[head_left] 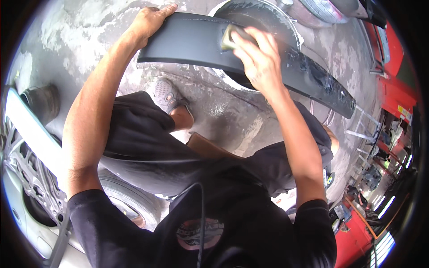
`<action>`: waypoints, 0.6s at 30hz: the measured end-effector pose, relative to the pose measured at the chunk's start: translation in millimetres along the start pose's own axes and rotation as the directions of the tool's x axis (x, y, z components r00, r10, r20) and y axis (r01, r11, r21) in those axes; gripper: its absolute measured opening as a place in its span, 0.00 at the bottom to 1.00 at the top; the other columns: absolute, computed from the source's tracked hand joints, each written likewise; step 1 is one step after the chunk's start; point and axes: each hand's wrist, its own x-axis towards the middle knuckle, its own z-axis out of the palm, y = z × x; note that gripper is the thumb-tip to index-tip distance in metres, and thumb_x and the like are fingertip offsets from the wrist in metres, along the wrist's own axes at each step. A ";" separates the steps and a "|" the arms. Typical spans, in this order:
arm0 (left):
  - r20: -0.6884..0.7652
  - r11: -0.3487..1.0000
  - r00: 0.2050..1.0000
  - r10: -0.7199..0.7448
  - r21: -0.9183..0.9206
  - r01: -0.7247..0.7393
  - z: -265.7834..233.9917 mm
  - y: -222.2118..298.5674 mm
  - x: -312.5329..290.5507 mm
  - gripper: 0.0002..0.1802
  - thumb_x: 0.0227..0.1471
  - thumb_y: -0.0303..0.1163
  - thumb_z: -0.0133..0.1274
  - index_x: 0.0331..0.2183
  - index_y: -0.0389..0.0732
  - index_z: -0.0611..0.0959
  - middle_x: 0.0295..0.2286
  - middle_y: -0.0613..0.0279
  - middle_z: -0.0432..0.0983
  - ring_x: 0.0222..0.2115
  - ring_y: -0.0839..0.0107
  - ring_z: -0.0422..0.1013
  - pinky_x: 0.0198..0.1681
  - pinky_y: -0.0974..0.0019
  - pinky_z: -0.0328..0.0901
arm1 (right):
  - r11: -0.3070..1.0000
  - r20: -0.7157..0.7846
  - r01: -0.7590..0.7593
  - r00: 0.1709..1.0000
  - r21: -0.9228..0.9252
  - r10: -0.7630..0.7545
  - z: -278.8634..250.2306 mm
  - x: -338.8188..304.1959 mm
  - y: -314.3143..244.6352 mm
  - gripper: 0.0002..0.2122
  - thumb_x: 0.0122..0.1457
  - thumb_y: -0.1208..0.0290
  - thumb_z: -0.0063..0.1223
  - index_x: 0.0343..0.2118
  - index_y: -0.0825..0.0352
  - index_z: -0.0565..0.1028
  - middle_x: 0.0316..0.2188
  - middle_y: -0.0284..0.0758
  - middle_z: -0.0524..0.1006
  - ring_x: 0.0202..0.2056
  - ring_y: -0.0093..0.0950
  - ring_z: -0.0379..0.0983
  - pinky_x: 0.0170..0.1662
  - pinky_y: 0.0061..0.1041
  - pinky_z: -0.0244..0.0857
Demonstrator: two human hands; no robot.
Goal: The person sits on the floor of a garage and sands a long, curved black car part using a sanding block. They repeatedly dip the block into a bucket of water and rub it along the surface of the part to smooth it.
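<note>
A long, dark grey, slightly curved panel [183,41] lies across the rim of a round, whitish-rimmed tub [292,27]. Its right part looks wet and shiny. My left hand [149,26] grips the panel's far left corner, the thumb side along its upper edge. Near the panel's middle, my right hand [260,60] is closed around a yellowish sponge-like block [229,37] and presses it on the surface. A small wet, paler patch shows beside the block. What lies inside the tub is mostly hidden by the panel and my right hand.
Below my legs is a tyre [129,192]. A dark cylindrical container [41,103] and a car door [33,178] are at left. A metal ladder-like frame [364,127] and red equipment [395,96] stand at right. The concrete floor [85,27] is stained.
</note>
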 end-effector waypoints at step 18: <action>-0.033 0.999 0.998 -0.045 -0.008 0.045 4.0 8.4 -4.6 0.42 0.64 0.58 0.61 0.53 0.21 0.80 0.44 0.39 0.83 0.43 0.55 0.83 0.47 0.53 0.79 | 0.999 0.005 -0.018 1.000 0.046 0.018 21.2 -11.5 -59.4 0.24 0.51 0.76 0.70 0.54 0.63 0.83 0.51 0.44 0.78 0.49 0.45 0.75 0.54 0.43 0.69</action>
